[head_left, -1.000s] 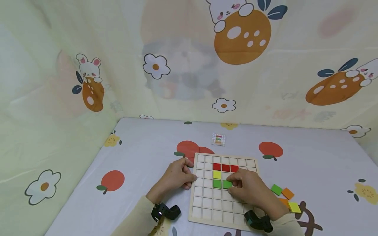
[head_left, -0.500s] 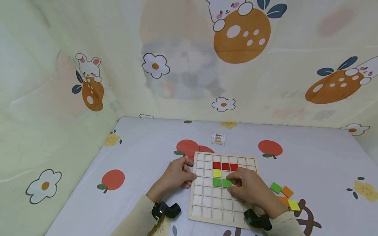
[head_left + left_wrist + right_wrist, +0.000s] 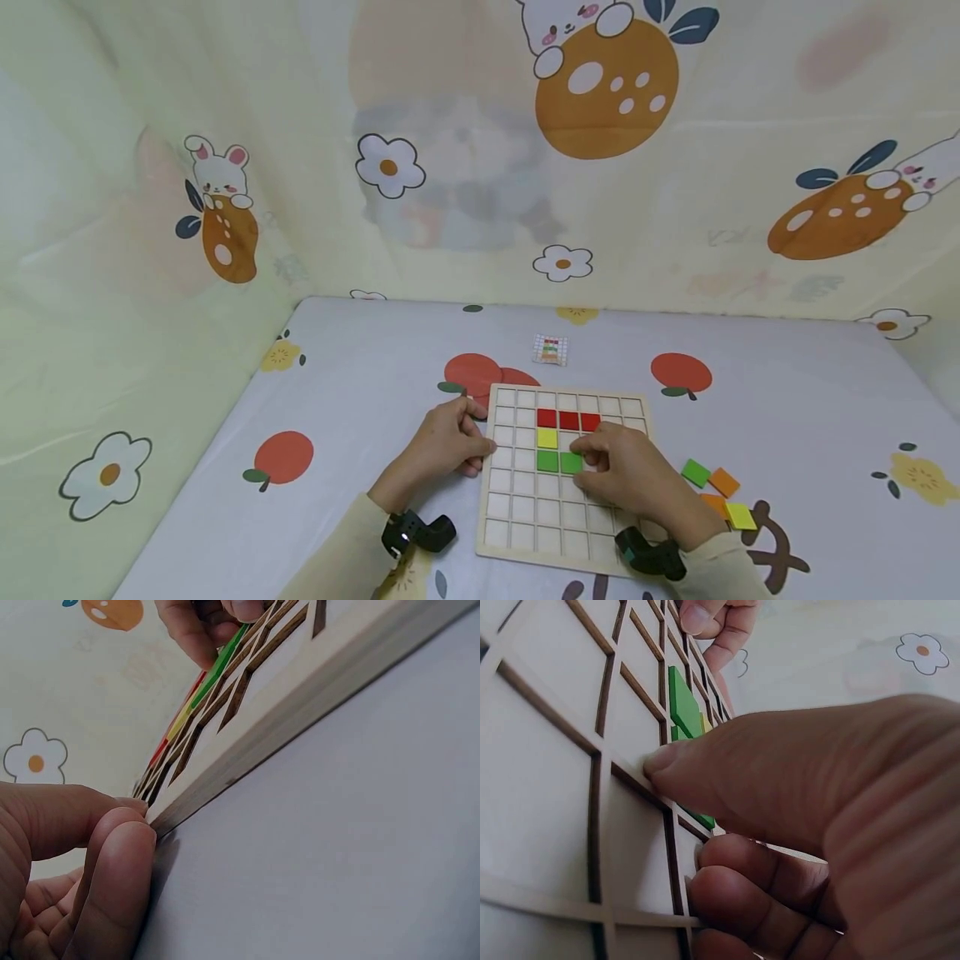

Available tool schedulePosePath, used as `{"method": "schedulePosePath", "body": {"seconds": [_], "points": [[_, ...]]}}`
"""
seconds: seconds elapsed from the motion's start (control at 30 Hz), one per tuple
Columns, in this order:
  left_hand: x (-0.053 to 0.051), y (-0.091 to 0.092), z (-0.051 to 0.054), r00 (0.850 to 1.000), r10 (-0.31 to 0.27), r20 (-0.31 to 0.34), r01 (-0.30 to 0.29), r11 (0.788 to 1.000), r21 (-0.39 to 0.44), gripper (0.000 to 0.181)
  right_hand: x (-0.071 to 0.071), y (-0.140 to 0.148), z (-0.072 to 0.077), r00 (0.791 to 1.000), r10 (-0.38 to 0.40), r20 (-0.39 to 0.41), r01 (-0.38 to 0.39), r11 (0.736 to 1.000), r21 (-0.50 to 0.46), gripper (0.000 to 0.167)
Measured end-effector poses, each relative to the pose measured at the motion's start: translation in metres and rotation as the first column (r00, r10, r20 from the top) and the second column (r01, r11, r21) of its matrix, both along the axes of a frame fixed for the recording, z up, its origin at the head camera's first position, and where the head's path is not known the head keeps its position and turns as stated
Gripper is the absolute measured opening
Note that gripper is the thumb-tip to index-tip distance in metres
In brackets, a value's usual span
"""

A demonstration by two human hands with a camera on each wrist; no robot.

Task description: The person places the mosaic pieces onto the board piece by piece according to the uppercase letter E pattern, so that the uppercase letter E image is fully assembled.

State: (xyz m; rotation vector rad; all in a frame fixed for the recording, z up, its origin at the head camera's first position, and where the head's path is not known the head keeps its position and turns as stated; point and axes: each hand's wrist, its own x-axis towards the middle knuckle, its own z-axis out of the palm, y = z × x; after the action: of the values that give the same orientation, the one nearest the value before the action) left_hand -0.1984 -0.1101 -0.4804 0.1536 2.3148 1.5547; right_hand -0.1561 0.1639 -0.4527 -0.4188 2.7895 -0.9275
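Note:
A light wooden grid board [image 3: 525, 508] lies on the table. My left hand [image 3: 442, 446] holds its left edge, thumb and finger meeting at the frame in the left wrist view. Over the middle of the grid, my right hand [image 3: 633, 471] pinches a green tile [image 3: 571, 463] seated in a cell, partly covered by the thumb in the right wrist view. Directly left of it sits another green tile [image 3: 547, 461], with a yellow tile [image 3: 547, 437] above that one. Three red tiles, the middle one [image 3: 569, 420] included, form a row higher up.
Right of the board lie a loose green tile [image 3: 695, 472], an orange tile [image 3: 724, 482], another orange tile [image 3: 712, 505] and a yellow tile [image 3: 741, 517]. A small card with a coloured grid pattern [image 3: 551, 350] lies beyond the board. A printed curtain [image 3: 465, 275] closes off the back.
The whole head view has shifted slightly. Both hands keep their places on the board, and the tiles stay where they were.

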Motion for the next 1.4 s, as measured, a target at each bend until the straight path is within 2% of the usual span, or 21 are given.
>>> {"method": "schedulePosePath", "body": {"seconds": [0.2, 0.33, 0.5, 0.63, 0.77, 0.93, 1.17, 1.4], "points": [[0.001, 0.000, 0.002, 1.000, 0.003, 0.004, -0.003, 1.000, 0.001, 0.038, 0.002, 0.000, 0.004, 1.000, -0.025, 0.003, 0.025, 0.999, 0.040, 0.044], [0.001, 0.001, 0.003, 1.000, 0.004, 0.004, -0.004, 1.000, 0.000, 0.039, 0.004, 0.010, 0.007, 0.998, -0.045, -0.035, 0.047, 0.995, 0.085, 0.056], [0.002, 0.002, 0.003, 1.000, 0.003, 0.004, -0.003, 1.000, 0.000, 0.039, 0.006, 0.040, 0.009, 0.992, -0.101, -0.080, 0.110, 0.987, 0.121, 0.059], [0.002, 0.002, 0.003, 1.000, 0.004, 0.008, -0.004, 1.000, -0.005, 0.039, 0.006, 0.072, 0.011, 0.985, -0.152, -0.078, 0.162, 0.977, 0.139, 0.061], [0.002, 0.002, 0.003, 1.000, 0.000, 0.009, 0.000, 1.000, -0.006, 0.039, 0.005, 0.098, 0.017, 0.981, -0.194, -0.018, 0.194, 0.968, 0.159, 0.059], [0.001, 0.000, 0.000, 1.000, -0.006, -0.004, 0.006, 1.000, 0.007, 0.039, 0.002, 0.115, 0.020, 0.978, -0.201, 0.047, 0.190, 0.965, 0.183, 0.053], [0.000, -0.001, 0.000, 1.000, -0.009, 0.003, 0.009, 1.000, 0.017, 0.040, 0.000, 0.116, 0.016, 0.976, -0.184, 0.116, 0.160, 0.969, 0.190, 0.046], [-0.001, 0.000, 0.000, 1.000, -0.012, -0.002, 0.012, 1.000, 0.016, 0.039, 0.000, 0.110, 0.012, 0.975, -0.194, 0.108, 0.171, 0.967, 0.191, 0.035]]}}
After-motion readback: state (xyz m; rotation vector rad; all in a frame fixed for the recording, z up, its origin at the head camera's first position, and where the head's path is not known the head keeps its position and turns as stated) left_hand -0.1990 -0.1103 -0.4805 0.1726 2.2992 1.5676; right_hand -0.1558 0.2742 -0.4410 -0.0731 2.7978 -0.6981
